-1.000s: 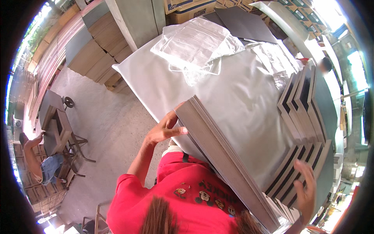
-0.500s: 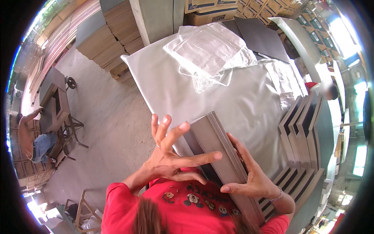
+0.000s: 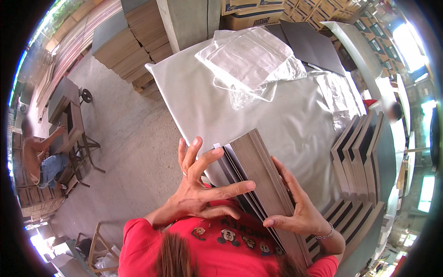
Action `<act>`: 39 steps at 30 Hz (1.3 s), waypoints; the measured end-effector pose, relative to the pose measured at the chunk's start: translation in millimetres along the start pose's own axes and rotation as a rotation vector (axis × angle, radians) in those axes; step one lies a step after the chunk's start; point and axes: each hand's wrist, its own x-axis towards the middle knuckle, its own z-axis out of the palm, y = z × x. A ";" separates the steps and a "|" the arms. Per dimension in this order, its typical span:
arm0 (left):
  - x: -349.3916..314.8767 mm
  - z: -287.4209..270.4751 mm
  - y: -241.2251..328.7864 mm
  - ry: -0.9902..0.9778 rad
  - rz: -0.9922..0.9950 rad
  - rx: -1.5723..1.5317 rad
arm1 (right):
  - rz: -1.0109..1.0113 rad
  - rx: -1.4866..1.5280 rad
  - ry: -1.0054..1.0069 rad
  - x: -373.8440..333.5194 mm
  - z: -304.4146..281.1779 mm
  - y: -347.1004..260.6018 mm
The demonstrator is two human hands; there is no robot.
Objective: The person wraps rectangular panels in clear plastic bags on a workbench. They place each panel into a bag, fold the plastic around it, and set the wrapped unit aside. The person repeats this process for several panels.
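A thick stack of thin grey-brown sheets (image 3: 260,171) stands on edge against my red shirt, slanting from upper left to lower right. My right hand (image 3: 300,207) grips its right side, with the thumb across the sheet edges and the fingers behind. On the left side several darker sheets (image 3: 233,173) lean apart with narrow gaps. My left hand (image 3: 200,184) is open with fingers spread; its index finger reaches over the edges of those leaning sheets. Whether that fingertip touches them I cannot tell. A table with a shiny pale cover (image 3: 184,92) lies beyond the stack.
Clear plastic bags (image 3: 251,60) and dark flat sheets (image 3: 311,44) lie on the table's far part. More stacks of boards (image 3: 355,157) stand at the right. A person (image 3: 39,152) works at a bench on the left. Board piles (image 3: 134,46) and a pillar (image 3: 189,23) stand behind.
The stack's sheets have spread, with gaps now between those at its left side, and more sheet edges face up. Both my hands have barely moved. The person at left has reached over the bench.
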 end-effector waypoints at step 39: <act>8.7 -17.0 31.9 -0.125 0.103 0.323 | -0.007 0.004 0.000 -0.9 -2.6 3.1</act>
